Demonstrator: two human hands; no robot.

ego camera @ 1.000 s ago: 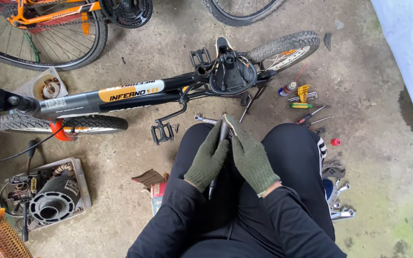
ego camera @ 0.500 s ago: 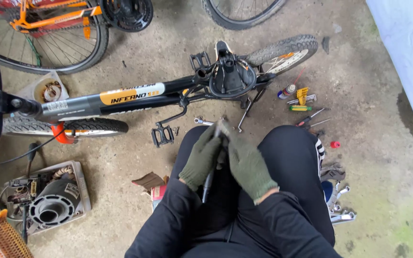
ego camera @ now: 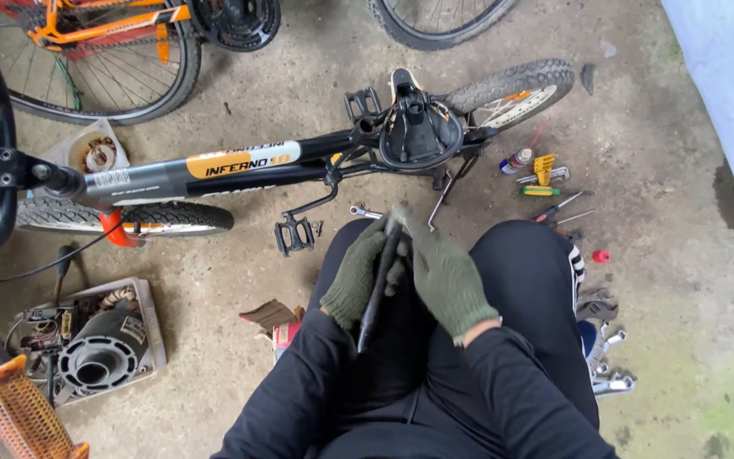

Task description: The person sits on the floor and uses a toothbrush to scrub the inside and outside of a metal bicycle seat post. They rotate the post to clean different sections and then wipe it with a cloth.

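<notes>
Gripping a long dark tool (ego camera: pixel 377 285), gloved left hand (ego camera: pixel 357 276) wraps its shaft; right hand (ego camera: pixel 448 276) pinches the tip, bike (ego camera: pixel 239 166) lying just ahead.

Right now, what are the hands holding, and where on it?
A long dark rod. The left hand grips its middle; the right hand pinches its upper end.
</notes>
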